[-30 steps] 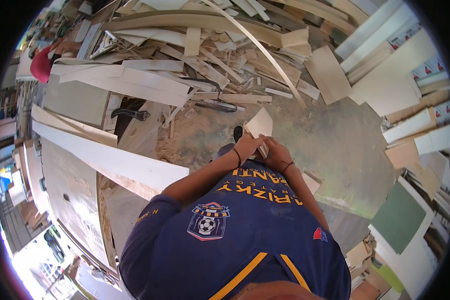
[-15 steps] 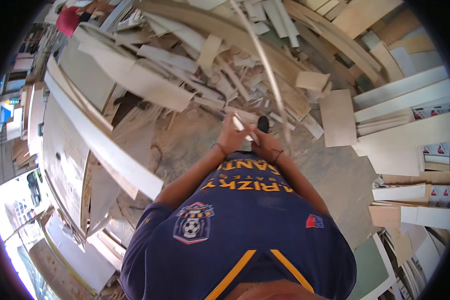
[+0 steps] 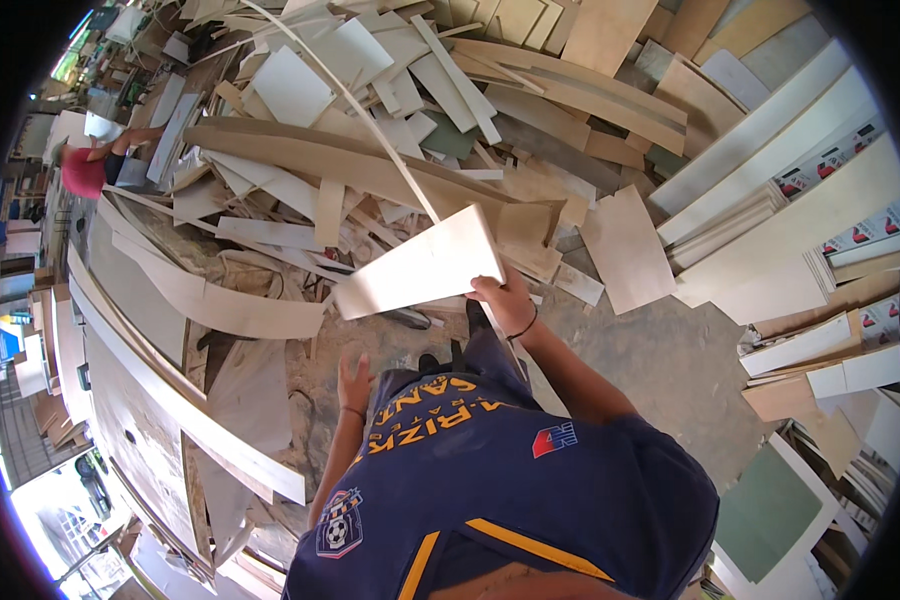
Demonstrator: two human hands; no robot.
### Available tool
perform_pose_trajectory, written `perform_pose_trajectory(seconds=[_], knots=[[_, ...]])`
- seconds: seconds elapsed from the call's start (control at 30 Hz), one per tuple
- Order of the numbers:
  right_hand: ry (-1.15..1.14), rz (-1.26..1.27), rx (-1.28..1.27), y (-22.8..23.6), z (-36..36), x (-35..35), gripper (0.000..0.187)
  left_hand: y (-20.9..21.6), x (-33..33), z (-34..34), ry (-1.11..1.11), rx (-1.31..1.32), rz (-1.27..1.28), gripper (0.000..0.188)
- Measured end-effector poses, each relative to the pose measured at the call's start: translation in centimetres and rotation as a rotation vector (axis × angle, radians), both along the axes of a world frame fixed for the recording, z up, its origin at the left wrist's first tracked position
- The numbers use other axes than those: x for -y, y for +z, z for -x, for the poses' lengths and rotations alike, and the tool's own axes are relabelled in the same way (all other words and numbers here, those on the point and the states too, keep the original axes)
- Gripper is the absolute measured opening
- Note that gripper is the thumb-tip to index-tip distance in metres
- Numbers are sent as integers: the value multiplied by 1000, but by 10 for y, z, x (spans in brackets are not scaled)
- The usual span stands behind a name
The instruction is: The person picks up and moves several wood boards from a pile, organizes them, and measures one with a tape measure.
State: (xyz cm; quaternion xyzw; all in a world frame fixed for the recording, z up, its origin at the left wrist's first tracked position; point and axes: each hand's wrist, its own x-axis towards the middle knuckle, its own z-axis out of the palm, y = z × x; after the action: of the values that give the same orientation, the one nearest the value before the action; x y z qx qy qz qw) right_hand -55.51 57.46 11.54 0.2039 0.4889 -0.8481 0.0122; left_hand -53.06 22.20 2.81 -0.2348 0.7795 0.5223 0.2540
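A flat white board [image 3: 425, 262], wider at its right end and tapering to the left, is held out in front of me. My right hand [image 3: 508, 303] grips its lower right corner, thumb on the upper face and fingers out of sight beneath. Lower and to the left, my left hand [image 3: 353, 383] is apart from the board, fingers spread and holding nothing. A long thin pale strip [image 3: 355, 108] runs down from the top and passes behind the board. Below my right hand a narrow pale edge shows; whether it belongs to that strip I cannot tell.
Heaped offcuts [image 3: 370, 55] and a long brown curved panel [image 3: 300, 145] lie ahead. Long white-edged panels [image 3: 200, 420] flank my left. Stacked boards [image 3: 790, 235] and a green panel [image 3: 770, 525] are on the right. A person in red [image 3: 82, 172] is at far left.
My hands, earlier close together on a pale piece before my body, are now apart. The right holds the white board farther forward; the left has moved down and left. The view has shifted.
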Motion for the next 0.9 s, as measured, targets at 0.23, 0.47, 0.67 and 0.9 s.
perform_pose_trajectory(seconds=[0.23,0.47,0.67,0.9], knots=[[-291,424,-76,-15,37,-41,31,-93,68,-62,-256,16,403,53],[-424,878,-10,-88,82,0,17,-122,90,-100,-194,140,483,49],[-533,922,196,-134,100,56,20,-120,101,-126,-147,168,372,45],[-364,786,497,-153,72,74,51,-148,113,-168,-139,291,236,41]])
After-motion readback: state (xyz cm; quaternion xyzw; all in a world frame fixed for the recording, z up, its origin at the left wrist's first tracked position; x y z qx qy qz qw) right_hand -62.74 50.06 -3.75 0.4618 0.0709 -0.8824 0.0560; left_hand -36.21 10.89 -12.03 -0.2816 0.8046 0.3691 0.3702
